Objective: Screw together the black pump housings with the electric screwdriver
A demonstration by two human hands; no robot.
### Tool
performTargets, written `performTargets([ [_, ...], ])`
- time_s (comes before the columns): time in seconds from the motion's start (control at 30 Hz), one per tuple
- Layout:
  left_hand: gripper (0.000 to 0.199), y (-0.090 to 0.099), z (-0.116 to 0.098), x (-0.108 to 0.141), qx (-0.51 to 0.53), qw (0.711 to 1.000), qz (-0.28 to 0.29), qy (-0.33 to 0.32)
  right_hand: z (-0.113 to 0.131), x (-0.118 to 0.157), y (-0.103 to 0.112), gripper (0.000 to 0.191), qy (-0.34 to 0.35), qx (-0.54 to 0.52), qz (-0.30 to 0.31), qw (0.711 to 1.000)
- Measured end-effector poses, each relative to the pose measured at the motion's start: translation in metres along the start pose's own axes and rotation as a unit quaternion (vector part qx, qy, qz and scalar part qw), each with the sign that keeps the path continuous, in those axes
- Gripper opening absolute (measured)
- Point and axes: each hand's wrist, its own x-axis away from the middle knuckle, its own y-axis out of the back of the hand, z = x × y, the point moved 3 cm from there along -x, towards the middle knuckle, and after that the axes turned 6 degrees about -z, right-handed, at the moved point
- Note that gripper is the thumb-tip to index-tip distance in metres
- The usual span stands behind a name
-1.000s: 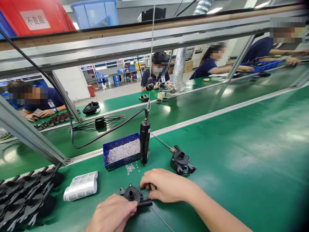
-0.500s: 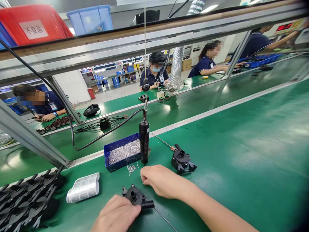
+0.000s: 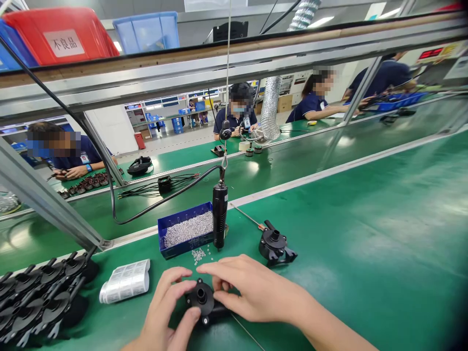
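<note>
A round black housing (image 3: 204, 298) with a central spout lies on the green table, a thin metal rod (image 3: 248, 332) reaching out from under it. Around its left side curve the fingers of my left hand (image 3: 171, 304), thumb and fingertips on the housing. My right hand (image 3: 248, 287) is at its right side, thumb and bent fingers against the edge, index finger stretched over the top. Just beyond are scattered small metal rings (image 3: 199, 254) and a blue tray (image 3: 186, 231) full of them. A black electric screwdriver (image 3: 220, 214) hangs upright beside the tray.
Another black housing (image 3: 275, 243) stands right of the screwdriver, near a thin screwdriver (image 3: 244, 216). Rows of black housings (image 3: 47, 297) and a silvery label roll (image 3: 126, 282) lie left. A metal frame post (image 3: 54, 195) rises at left. Several people work across the bench.
My left hand has opened its fingers and shifted around the housing's left side. My right hand has moved left onto the housing, which has turned a little.
</note>
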Motion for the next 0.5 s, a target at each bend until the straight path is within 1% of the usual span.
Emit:
performTargets([
  [0.07,0.043,-0.007,0.007,0.007,0.020,0.998,0.042,0.034,0.003,-0.002,0.004,0.060,-0.024,-0.002,0.016,1.000],
  [0.1,0.052,-0.010,0.011,0.010,0.034,0.997,0.059,0.042,0.003,-0.003,0.008,0.056,-0.042,-0.008,0.016,0.999],
  [0.13,0.062,-0.012,0.014,0.010,0.048,0.995,0.075,0.045,0.003,-0.002,0.013,0.047,-0.063,-0.010,0.011,0.998],
  [0.17,0.070,-0.012,0.016,0.008,0.062,0.993,0.091,0.040,0.001,-0.001,0.017,0.033,-0.088,-0.006,0.007,0.996],
  [0.2,0.076,-0.011,0.019,0.004,0.078,0.990,0.113,0.027,-0.002,0.002,0.019,0.019,-0.118,0.001,0.013,0.993],
  [0.23,0.078,-0.007,0.020,-0.002,0.090,0.986,0.143,0.010,-0.006,0.006,0.019,0.008,-0.148,0.015,0.035,0.988],
  [0.27,0.074,-0.002,0.021,-0.010,0.097,0.978,0.183,-0.006,-0.011,0.010,0.017,0.007,-0.173,0.037,0.069,0.982],
  [0.3,0.069,0.005,0.021,-0.019,0.102,0.967,0.231,-0.020,-0.015,0.015,0.012,0.013,-0.191,0.064,0.114,0.973],
  [0.37,0.057,0.022,0.019,-0.037,0.094,0.938,0.332,-0.017,-0.020,0.021,-0.004,0.020,-0.194,0.117,0.194,0.955],
  [0.4,0.058,0.031,0.016,-0.045,0.091,0.924,0.371,-0.007,-0.020,0.021,-0.012,0.020,-0.182,0.140,0.212,0.950],
  [0.43,0.059,0.040,0.012,-0.051,0.092,0.913,0.398,0.000,-0.019,0.019,-0.020,0.017,-0.166,0.158,0.216,0.949],
  [0.5,0.062,0.050,0.002,-0.057,0.122,0.899,0.420,0.004,-0.015,0.009,-0.035,0.010,-0.139,0.174,0.197,0.955],
])
